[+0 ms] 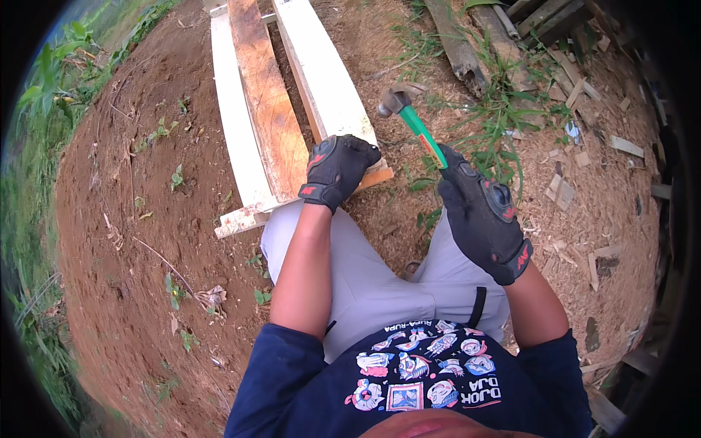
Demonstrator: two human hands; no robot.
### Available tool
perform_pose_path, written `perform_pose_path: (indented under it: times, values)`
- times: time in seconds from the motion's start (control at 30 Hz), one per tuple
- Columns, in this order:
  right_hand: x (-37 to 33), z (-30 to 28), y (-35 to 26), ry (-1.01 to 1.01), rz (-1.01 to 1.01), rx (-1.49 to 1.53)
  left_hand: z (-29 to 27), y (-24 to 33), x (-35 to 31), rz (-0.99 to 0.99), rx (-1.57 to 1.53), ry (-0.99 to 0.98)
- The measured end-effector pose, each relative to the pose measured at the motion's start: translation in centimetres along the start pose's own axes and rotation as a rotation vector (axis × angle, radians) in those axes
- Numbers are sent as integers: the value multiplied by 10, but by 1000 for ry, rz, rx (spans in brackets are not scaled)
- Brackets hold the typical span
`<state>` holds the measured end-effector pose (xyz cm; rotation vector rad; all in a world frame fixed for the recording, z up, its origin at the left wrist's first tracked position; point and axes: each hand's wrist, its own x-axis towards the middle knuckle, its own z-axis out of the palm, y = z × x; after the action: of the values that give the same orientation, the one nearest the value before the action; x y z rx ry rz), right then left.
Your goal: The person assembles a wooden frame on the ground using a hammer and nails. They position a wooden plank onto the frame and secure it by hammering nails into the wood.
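Observation:
A claw hammer (pixel 413 123) with a green handle is gripped in my right hand (pixel 482 208), which wears a black glove with red marks. Its metal head is raised to the right of a long wooden frame of planks. In a matching glove, my left hand (pixel 339 168) rests closed at the near end of the frame's right pale plank (pixel 321 62). What its fingers hold, if anything, is hidden. To its left run a brown plank (pixel 266 95) and another pale plank (pixel 237 117). A short crosspiece (pixel 244 219) spans their near ends, close to my knees.
Bare brown soil (pixel 153 241) with small weeds lies on the left, bordered by green plants (pixel 51 87). On the right, sawdust and wood offcuts (pixel 561 191) cover the ground. A weathered log (pixel 456 47) lies at the far right, near stacked timber (pixel 555 22).

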<state>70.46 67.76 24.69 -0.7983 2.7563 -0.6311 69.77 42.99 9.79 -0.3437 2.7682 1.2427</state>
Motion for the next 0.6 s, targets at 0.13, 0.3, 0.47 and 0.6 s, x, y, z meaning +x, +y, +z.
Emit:
perform_pose_path:
  times: [0.13,0.3,0.47,0.6]
  values:
    - [-10,7,-1,147,-55,117,-3,3,0,11,22,-26]
    - [-16,28,12,-17,-77,77,-8,14,2,-37,78,-56]
    - [-2,5,-10,217,-75,152,-2,3,-8,25,-5,5]
    - [-6,18,-1,158,-126,-61,-3,3,-8,75,-5,-23]
